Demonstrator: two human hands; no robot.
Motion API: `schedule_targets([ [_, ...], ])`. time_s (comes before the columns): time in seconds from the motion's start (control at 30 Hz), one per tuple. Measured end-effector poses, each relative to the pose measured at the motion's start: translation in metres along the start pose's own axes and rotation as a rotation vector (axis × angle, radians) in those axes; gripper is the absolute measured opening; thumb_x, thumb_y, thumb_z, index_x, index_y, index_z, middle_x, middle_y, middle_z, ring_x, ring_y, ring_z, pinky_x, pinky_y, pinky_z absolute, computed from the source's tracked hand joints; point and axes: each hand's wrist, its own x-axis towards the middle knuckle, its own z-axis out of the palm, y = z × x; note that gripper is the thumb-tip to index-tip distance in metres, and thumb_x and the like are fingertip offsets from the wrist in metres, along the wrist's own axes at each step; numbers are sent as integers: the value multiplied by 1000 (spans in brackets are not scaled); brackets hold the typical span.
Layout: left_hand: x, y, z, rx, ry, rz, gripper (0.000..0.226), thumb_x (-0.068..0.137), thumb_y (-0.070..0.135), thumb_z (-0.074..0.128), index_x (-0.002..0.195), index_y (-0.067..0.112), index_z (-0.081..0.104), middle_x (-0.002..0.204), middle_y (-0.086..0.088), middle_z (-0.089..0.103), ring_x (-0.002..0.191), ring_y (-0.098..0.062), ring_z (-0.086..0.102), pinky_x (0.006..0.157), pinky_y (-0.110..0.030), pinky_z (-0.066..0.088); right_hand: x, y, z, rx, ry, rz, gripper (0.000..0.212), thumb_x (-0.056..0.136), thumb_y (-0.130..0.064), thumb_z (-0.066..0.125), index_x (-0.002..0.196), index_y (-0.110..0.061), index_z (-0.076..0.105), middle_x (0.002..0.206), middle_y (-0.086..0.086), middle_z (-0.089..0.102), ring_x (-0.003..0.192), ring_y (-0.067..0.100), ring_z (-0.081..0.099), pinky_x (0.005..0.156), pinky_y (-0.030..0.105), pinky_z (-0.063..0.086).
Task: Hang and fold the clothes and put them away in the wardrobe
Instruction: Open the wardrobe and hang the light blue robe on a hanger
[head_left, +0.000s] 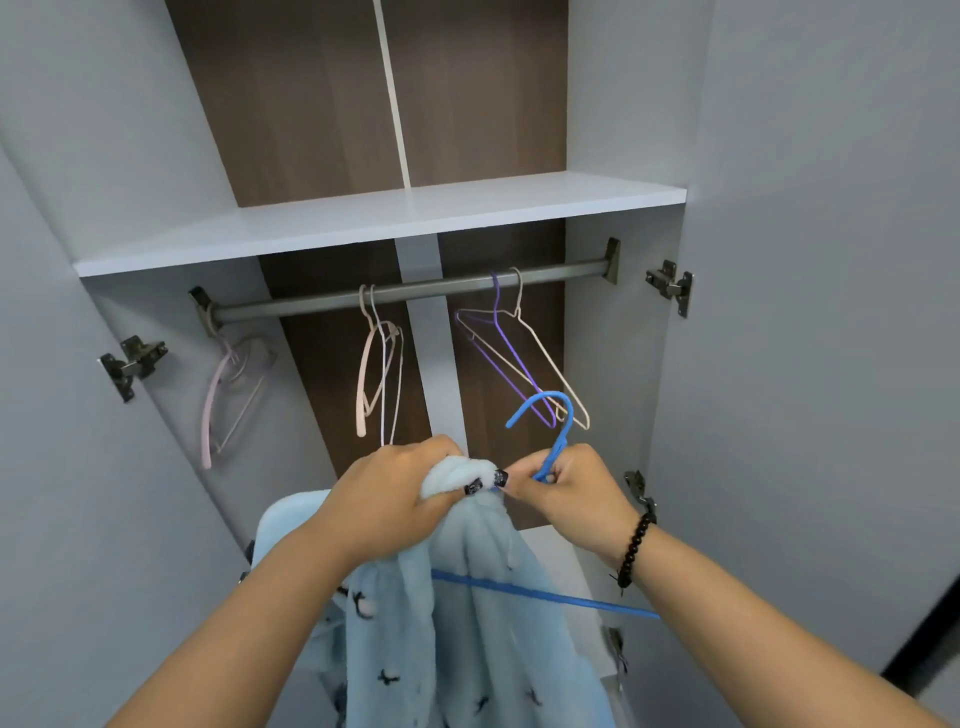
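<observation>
A fluffy light-blue garment (467, 613) with small dark marks hangs below my hands in front of the open wardrobe. My left hand (395, 499) grips a bunched part of its top edge. My right hand (566, 493) pinches the neck of a blue wire hanger (550, 415) just below its hook, which points up under the rail. The hanger's lower bar (545, 592) runs out to the right from under the cloth. The grey clothes rail (415, 291) crosses the wardrobe above both hands.
Several bare hangers hang on the rail: a pink one (223, 395) at far left, pale ones (379, 374) in the middle, a purple and a beige one (514, 353) at right. A white shelf (363, 223) sits above. Both doors (831, 260) stand open with hinges showing.
</observation>
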Motion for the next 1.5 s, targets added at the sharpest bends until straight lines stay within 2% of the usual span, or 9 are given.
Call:
schedule_targets([
  [0.13,10,4,1,-91,55,-35,17,83,43,61,99,41,57,91,17,66,83,-8,62,74,-36,53,-1,-3,-21,31,7,-54,7,86,-10,65,89,-13,70,61,-1,67,56,9,58,60,17,48],
  [0.27,21,4,-8,-161,227,-73,17,81,32,68,88,46,59,87,25,63,82,1,59,66,-22,45,-13,10,-36,-285,427,-307,38,77,-12,72,112,-22,59,105,-11,57,102,4,51,89,14,40],
  [0.43,36,11,-33,-265,386,-131,22,77,24,77,79,43,65,83,27,65,79,6,59,64,-13,42,-33,38,-45,-346,790,-664,15,75,-11,55,81,-21,47,84,-7,46,81,12,43,79,21,32],
  [0.57,47,23,-53,-323,425,-80,20,72,25,83,77,37,68,82,21,69,76,4,61,69,-9,46,-42,64,-31,-388,517,-624,17,76,-8,49,76,-25,45,74,-13,43,71,4,44,73,20,33],
  [0.7,48,29,-72,-315,441,-37,18,68,32,85,76,38,70,83,22,70,76,6,63,69,-6,46,-31,77,-12,-336,371,-475,17,79,1,55,84,-15,59,83,-9,53,75,8,55,70,31,51],
  [0.97,31,26,-108,-437,573,-24,27,60,45,78,78,27,70,78,17,70,72,2,61,67,-12,49,16,87,27,-318,112,-135,52,89,-19,61,136,-25,42,127,-15,40,114,6,48,98,21,41],
  [1.2,20,21,-105,-453,554,-50,26,61,42,80,78,24,71,76,16,70,72,1,62,67,-14,50,57,84,69,106,-72,125,28,96,-7,51,121,-13,61,99,-7,62,87,4,58,78,4,42],
  [1.33,11,6,-107,-554,623,-102,25,63,34,80,79,18,71,74,13,71,70,1,63,65,-14,50,64,67,94,556,-255,285,38,97,-4,40,82,-2,75,79,11,72,70,20,71,61,25,57],
  [1.5,-4,-11,-108,-655,629,-114,23,67,26,79,83,11,72,75,9,74,71,-1,67,64,-16,52,52,57,116,609,-526,477,42,99,-9,43,71,-7,74,61,5,67,51,13,63,48,21,51],
])
